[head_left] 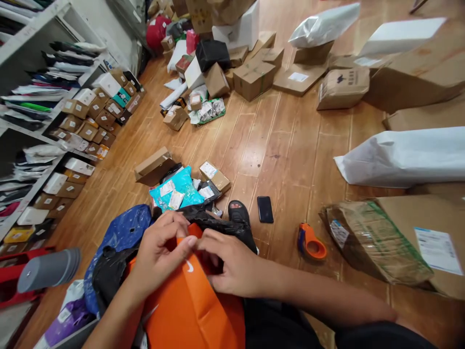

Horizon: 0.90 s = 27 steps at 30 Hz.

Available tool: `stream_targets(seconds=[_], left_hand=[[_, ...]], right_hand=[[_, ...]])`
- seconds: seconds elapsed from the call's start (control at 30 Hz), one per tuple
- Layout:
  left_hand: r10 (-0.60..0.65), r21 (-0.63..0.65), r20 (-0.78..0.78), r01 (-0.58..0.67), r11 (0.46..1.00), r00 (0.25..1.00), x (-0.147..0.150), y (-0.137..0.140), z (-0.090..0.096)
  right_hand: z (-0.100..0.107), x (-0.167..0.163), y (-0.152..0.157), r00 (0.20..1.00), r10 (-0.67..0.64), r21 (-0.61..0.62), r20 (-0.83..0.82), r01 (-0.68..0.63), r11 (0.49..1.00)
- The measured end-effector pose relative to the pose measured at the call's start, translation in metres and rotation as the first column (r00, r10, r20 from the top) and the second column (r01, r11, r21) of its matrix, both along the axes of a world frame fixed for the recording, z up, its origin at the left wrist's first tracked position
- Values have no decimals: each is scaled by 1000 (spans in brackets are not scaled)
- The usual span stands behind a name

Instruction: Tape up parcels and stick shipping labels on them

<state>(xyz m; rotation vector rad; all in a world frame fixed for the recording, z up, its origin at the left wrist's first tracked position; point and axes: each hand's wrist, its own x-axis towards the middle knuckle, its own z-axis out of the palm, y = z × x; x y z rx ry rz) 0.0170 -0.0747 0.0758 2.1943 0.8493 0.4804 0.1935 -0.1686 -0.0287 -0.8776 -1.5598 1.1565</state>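
An orange box [185, 310] with white swoosh marks stands close to my body at the bottom centre. My left hand [162, 257] is closed on its upper edge, thumb on the outside near a swoosh. Beside it, my right hand [234, 261] has bent fingers gripping the same rim from the right. The fingertips of both hands nearly meet, and part of the rim is hidden behind them. Black plastic [116, 271] and a blue plastic bag [127, 228] lie to the left of the box. Just beyond my hands is a turquoise parcel [178, 186].
A phone [265, 209] and an orange tape dispenser [311, 241] lie on the wooden floor. Large cartons [395, 218] stand at right. More parcels [254, 72] are piled at the back. A shelf [47, 131] full of packages runs along the left, near a grey stool [47, 271].
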Motion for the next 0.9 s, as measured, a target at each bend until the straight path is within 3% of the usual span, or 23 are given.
stream_targets(seconds=[0.13,0.27,0.4,0.7,0.9], left_hand=[[-12,71,109,4,997,994,-19,-3,2],[22,96,228,-46,994,973,-34,-6,9],[74,67,341,-102,992,937,-46,-2,16],[213,36,417,-250,968,884,-61,10,11],[168,104,445,-237,966,879,-58,11,7]], right_hand=[[10,-5,0,982,20,128,187,-44,991],[20,-14,-2,981,-12,197,193,-27,980],[16,-21,-3,989,-45,245,143,9,969],[11,-30,-22,972,-53,123,231,24,992],[25,-49,-49,977,41,21,209,-46,999]])
